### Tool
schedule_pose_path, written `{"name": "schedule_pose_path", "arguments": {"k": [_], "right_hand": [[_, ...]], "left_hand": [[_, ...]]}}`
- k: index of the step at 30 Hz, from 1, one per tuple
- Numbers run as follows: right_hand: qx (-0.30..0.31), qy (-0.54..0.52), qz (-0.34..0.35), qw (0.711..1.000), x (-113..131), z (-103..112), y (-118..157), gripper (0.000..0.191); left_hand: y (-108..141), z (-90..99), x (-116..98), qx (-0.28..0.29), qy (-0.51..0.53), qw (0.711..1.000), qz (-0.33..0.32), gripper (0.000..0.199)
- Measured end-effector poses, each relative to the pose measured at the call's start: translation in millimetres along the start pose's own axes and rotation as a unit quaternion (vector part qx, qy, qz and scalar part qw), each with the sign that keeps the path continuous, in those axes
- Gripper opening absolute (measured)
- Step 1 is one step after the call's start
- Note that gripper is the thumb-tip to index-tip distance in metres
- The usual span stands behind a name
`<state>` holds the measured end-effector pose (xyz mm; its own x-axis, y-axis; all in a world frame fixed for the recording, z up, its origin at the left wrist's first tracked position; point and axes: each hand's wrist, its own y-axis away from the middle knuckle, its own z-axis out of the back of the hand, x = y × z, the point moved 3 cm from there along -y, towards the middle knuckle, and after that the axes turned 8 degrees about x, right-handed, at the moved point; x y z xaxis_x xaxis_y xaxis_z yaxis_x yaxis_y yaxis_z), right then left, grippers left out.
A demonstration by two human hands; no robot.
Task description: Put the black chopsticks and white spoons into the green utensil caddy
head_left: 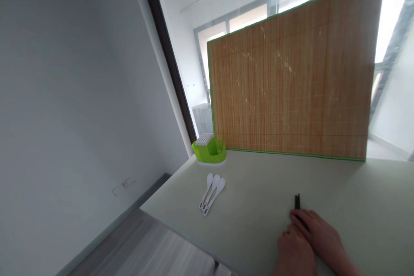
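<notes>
On the tabletop at the lower right, my two hands are close together around some black chopsticks. Only their far ends stick out beyond my fingers, with a dark strip also showing between the hands. My right hand lies with its fingers closed over them. My left hand is closed just below and to the left, touching the right; its fingertips are mostly hidden. Three white spoons lie fanned side by side to the left, bowls pointing away, with small dark and red marks on their handles.
A bright green cutlery holder with a white slatted top stands at the table's far left corner. Along the back edge a bamboo mat with green trim stands upright against glass. The pale table ends at a left edge beside a grey wall.
</notes>
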<state>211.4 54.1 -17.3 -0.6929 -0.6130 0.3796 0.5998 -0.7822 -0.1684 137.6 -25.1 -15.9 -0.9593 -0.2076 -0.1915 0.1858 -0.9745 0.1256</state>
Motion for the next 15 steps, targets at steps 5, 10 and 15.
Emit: {"name": "schedule_pose_path", "arguments": {"k": [5,10,15], "right_hand": [[-0.017,0.072,0.052,0.996,-0.1,-4.0,-1.6,0.029],[-0.028,0.095,0.057,0.993,-5.6,-7.5,-1.1,0.027],[-0.043,0.095,0.059,0.993,-7.1,-10.1,-2.5,0.030]], "left_hand": [[8.8,6.5,6.3,-0.039,0.046,0.997,-0.043,0.058],[25.5,5.6,16.2,-0.133,0.005,0.984,-0.118,0.087],[38.3,-19.7,23.5,-0.255,-0.117,0.932,-0.228,0.051]]}}
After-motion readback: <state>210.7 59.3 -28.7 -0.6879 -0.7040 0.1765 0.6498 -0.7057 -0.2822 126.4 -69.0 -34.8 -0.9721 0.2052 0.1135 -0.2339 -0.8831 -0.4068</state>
